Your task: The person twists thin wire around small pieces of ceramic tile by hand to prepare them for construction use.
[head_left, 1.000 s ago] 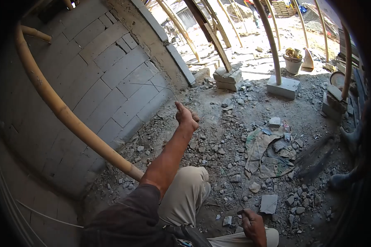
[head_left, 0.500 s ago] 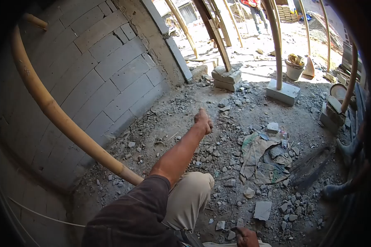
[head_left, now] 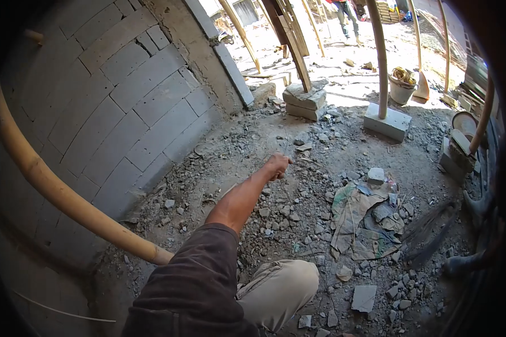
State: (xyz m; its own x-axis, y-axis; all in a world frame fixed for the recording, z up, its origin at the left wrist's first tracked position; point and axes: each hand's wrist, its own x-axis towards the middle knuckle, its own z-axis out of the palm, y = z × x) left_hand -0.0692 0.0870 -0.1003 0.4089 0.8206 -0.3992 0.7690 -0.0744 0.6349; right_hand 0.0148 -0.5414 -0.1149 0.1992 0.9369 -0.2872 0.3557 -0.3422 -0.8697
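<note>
My left hand [head_left: 278, 167] reaches forward over the rubble-strewn ground [head_left: 253, 194], its fingers curled closed. Whatever they may pinch is too small to make out. Below that arm, my bent knee in beige trousers [head_left: 287, 286] shows. My right hand is out of view. To the right of my left hand, a torn, dirty sack [head_left: 351, 216] lies flat among stones, with a pale block piece [head_left: 376, 176] at its upper edge. A flat pale slab piece [head_left: 364, 298] rests nearer to me.
A bamboo pole [head_left: 67, 202] slants along the grey block wall [head_left: 118, 123] at left. Upright props stand on concrete blocks [head_left: 387, 121] and stacked slabs [head_left: 305, 101]. Behind them are a bucket [head_left: 402, 89] and a person [head_left: 348, 22]. Grey boot-like shapes [head_left: 461, 263] edge the right side.
My left hand has turned, its knuckles now pointing more to the right, and has dropped slightly. My right hand, earlier at the bottom edge, has left the view. My knee has shifted right.
</note>
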